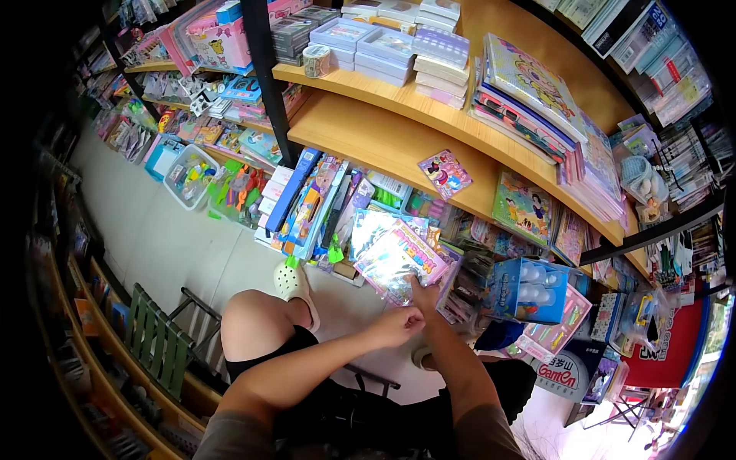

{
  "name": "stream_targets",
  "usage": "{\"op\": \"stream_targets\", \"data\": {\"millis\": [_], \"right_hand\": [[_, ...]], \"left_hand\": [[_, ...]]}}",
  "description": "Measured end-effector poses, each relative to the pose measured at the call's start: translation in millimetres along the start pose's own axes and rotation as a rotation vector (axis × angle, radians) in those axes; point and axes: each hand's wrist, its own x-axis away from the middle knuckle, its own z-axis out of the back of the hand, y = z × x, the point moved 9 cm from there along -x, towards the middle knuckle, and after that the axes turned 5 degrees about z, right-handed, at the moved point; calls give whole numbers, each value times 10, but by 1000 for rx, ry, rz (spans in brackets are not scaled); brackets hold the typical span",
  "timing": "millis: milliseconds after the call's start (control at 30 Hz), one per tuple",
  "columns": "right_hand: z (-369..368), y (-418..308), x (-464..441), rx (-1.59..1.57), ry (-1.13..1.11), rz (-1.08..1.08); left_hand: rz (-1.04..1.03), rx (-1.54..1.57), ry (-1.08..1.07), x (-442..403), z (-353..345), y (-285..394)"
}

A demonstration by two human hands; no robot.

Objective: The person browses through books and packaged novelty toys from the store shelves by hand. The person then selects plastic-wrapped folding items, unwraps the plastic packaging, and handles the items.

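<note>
My right hand grips the lower edge of a glossy sticker-book-like packet with pink lettering and a shiny, glare-washed front. Its thumb lies on top, and the fingers underneath are hidden. Beneath and behind the packet is another glossy, colourful packet. Close beside my right wrist, my left hand is curled closed, and no object shows in it. A small colourful picture packet lies alone on the wooden shelf above.
A wooden shelf spans the front, with stacked boxes and books above it. Boxed toys and plastic tubs line the floor. To the right stands a blue box; a green folding stool is at left.
</note>
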Motion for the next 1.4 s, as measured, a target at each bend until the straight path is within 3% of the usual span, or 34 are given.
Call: {"op": "stream_targets", "data": {"millis": [67, 100, 167, 267, 300, 367, 467, 567, 600, 700, 733, 833, 933, 1033, 1100, 1167, 1233, 1333, 1400], "right_hand": [[238, -123, -30, -141, 117, 142], [-86, -170, 31, -308, 56, 65], [-53, -2, -164, -543, -33, -61], [227, -521, -42, -899, -131, 27], [290, -631, -22, -1021, -157, 40], [443, -806, 47, -954, -250, 82], [777, -1353, 459, -1061, -360, 38], [857, -1555, 963, -1142, -518, -198], [923, -1663, 1085, -1205, -491, -183], [1210, -1743, 1149, -1231, -428, -41], [1275, -1769, 1151, -1242, -447, 42], [1403, -1711, 1171, -1253, -384, 53], [1464, -1713, 1180, -1249, -411, 64], [1429, -1781, 1249, -1241, -449, 46], [1309, -1812, 1306, -1145, -519, 24], [1205, -2296, 1525, -1239, -631, 287], [930, -2532, 1641, -840, -588, 371], [1111, -2856, 1984, 8, -152, 1048], [1186, -2939, 1817, 80, -98, 1047]], "left_hand": [[-17, 41, -2, -52, -71, -17], [-20, -23, 29, 49, 168, -75], [-81, -59, 80, -9, 223, 28], [22, -212, 56, -10, 288, 143], [-67, -311, 113, 1, 311, 251], [-249, -504, 230, 43, 304, 487], [-355, -627, 211, 40, 174, 746], [-464, -733, 269, 47, 125, 932], [-491, -805, 285, 61, 170, 1068], [-383, -950, 230, -88, 242, 1180], [-330, -1011, 323, -103, 374, 1193], [-256, -836, 662, -111, 890, 1051], [-11, -744, 744, -31, 1131, 840], [301, -194, 472, -67, 1068, 437], [294, 31, 468, -240, 891, -19], [241, 420, 415, -415, 637, -264], [327, 874, 123, -254, 281, 198], [190, 1263, -77, -288, 46, 400], [105, 1412, -184, -344, -53, 350]]}}
